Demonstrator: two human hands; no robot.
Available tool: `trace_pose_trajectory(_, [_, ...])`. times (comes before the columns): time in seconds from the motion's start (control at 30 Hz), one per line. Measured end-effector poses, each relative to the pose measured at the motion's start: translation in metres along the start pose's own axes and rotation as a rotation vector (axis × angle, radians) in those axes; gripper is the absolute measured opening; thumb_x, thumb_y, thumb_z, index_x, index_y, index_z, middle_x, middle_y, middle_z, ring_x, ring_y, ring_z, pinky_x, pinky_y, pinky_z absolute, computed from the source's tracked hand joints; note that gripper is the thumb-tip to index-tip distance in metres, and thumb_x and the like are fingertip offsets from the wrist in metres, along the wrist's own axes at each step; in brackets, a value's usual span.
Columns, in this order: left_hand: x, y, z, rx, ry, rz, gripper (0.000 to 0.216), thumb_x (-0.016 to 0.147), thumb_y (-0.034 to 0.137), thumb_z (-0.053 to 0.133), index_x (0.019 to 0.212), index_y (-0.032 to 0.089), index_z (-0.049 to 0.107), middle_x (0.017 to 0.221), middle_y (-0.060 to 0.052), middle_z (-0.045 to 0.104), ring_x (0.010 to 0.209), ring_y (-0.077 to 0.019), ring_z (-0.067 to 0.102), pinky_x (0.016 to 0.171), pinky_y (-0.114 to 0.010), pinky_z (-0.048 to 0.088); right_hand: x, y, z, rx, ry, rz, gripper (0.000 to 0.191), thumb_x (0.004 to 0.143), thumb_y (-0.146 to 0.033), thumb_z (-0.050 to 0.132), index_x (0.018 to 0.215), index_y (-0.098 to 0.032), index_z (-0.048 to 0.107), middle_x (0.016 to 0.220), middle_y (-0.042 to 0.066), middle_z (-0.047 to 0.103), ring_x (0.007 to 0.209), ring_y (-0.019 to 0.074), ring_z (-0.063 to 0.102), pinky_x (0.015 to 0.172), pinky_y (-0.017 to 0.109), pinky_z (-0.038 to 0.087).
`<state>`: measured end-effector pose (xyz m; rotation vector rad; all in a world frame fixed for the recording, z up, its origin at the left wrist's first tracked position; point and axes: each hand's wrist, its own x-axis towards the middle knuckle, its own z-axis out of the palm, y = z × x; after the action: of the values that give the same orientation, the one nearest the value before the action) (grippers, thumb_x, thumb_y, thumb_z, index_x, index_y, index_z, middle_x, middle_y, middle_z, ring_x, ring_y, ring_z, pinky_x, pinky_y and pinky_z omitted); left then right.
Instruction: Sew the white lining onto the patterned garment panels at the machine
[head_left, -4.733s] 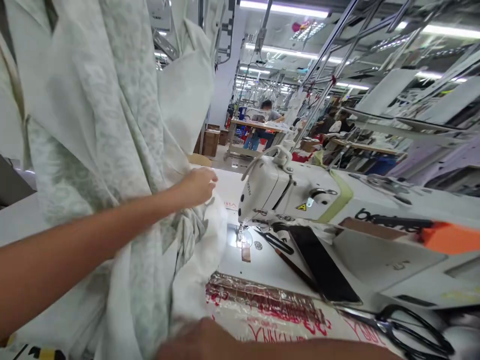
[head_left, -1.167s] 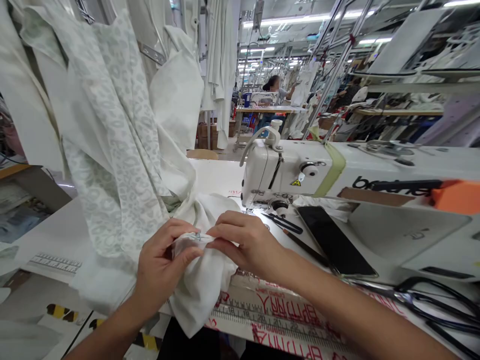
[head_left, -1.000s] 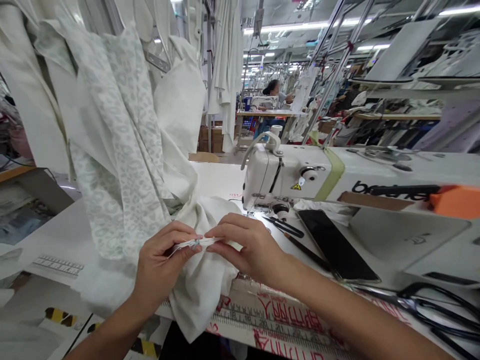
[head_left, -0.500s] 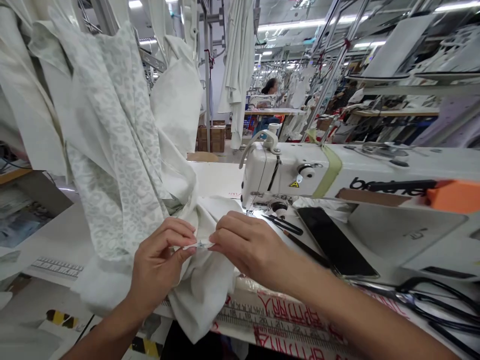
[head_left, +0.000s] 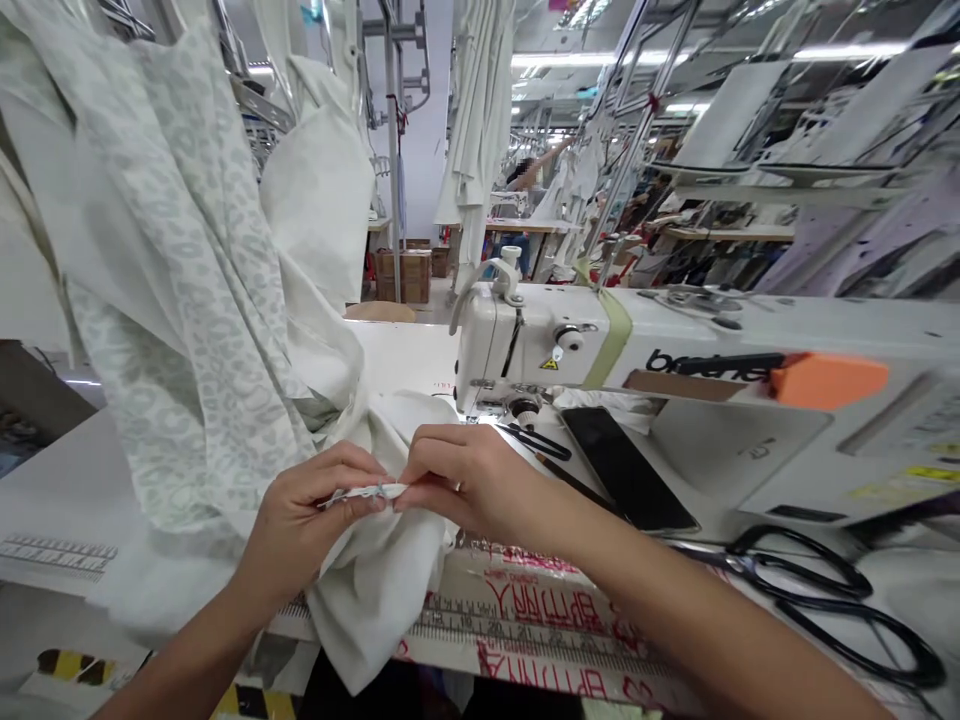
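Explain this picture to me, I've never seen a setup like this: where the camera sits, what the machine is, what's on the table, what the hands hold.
This view comes from a camera worn on a person's head, looking forward and down at their own hands. The white machine is an industrial sewing machine set into a table. The left hand and right hand pinch a narrow strip at the top of some white fabric. Patterned cloth hangs to the left. On the table lie a phone, scissors and a printed measuring scale.
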<state>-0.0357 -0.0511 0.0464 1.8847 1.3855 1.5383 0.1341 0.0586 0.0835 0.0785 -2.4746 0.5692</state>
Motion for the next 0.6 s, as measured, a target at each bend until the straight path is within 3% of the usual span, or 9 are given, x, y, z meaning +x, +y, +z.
trace_pose_trajectory(0.13, [-0.002, -0.002, 0.000, -0.005, -0.028, -0.063, 0.011, 0.083, 0.018, 0.061, 0.084, 0.023, 0.071, 0.083, -0.004, 0.065, 0.077, -0.0162, 0.061, 0.065, -0.023, 0.048, 0.000, 0.004, 0.002, 0.025, 0.018, 0.014, 0.026, 0.088, -0.035, 0.056, 0.073, -0.014, 0.056, 0.065, -0.002, 0.050, 0.058, 0.0072, 0.045, 0.052, 0.018, 0.033])
trace_pose_trajectory(0.3, [-0.005, 0.000, 0.004, 0.036, 0.096, -0.024, 0.009, 0.083, 0.017, 0.061, 0.078, 0.021, 0.067, 0.079, -0.001, 0.062, 0.075, -0.0132, 0.058, 0.065, -0.021, 0.045, 0.000, 0.002, 0.009, 0.042, 0.051, 0.021, 0.019, 0.088, -0.030, 0.057, 0.078, -0.014, 0.058, 0.067, 0.000, 0.053, 0.059, 0.0081, 0.047, 0.052, 0.019, 0.035])
trace_pose_trajectory(0.47, [-0.009, -0.005, 0.006, -0.164, 0.150, -0.205, 0.011, 0.081, 0.021, 0.064, 0.071, 0.018, 0.062, 0.075, -0.001, 0.057, 0.072, -0.0123, 0.054, 0.060, -0.019, 0.042, 0.000, -0.002, 0.017, 0.095, 0.112, 0.094, 0.007, 0.084, -0.017, 0.059, 0.088, -0.013, 0.063, 0.070, 0.000, 0.053, 0.059, 0.0079, 0.045, 0.052, 0.019, 0.035])
trace_pose_trajectory(0.6, [-0.012, -0.009, 0.004, -0.251, 0.113, -0.230, 0.010, 0.085, 0.022, 0.060, 0.076, 0.019, 0.064, 0.082, -0.002, 0.058, 0.077, -0.0130, 0.055, 0.066, -0.020, 0.044, 0.001, -0.004, 0.016, 0.181, 0.101, 0.170, 0.006, 0.082, -0.014, 0.059, 0.083, -0.011, 0.065, 0.068, 0.000, 0.053, 0.059, 0.0081, 0.045, 0.052, 0.019, 0.035])
